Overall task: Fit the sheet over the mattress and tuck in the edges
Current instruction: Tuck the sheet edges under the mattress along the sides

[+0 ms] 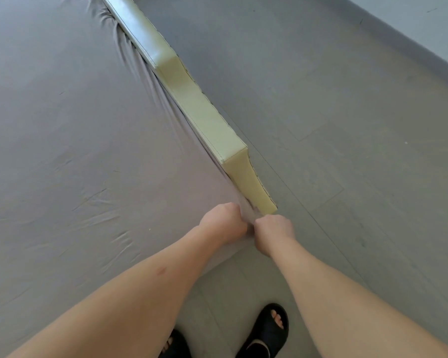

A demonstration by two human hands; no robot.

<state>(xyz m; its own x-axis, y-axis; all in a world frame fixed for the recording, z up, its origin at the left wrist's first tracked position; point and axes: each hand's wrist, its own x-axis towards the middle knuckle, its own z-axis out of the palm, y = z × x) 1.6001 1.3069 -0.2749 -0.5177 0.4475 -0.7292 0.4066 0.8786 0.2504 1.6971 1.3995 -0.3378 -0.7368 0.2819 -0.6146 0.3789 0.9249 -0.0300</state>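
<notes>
A grey-mauve sheet lies stretched over the mattress and fills the left of the view, with light creases. Its right edge gathers in folds along a cream padded bed frame that runs diagonally from the top to the near corner. At that near corner my left hand and my right hand sit close together. Both have curled fingers and grip the bunched sheet edge beside the frame's end. The fingertips are hidden in the fabric.
Grey plank floor spreads to the right of the bed, with a pale wall base at the top right. My feet in black sandals stand on the floor at the bed's near corner.
</notes>
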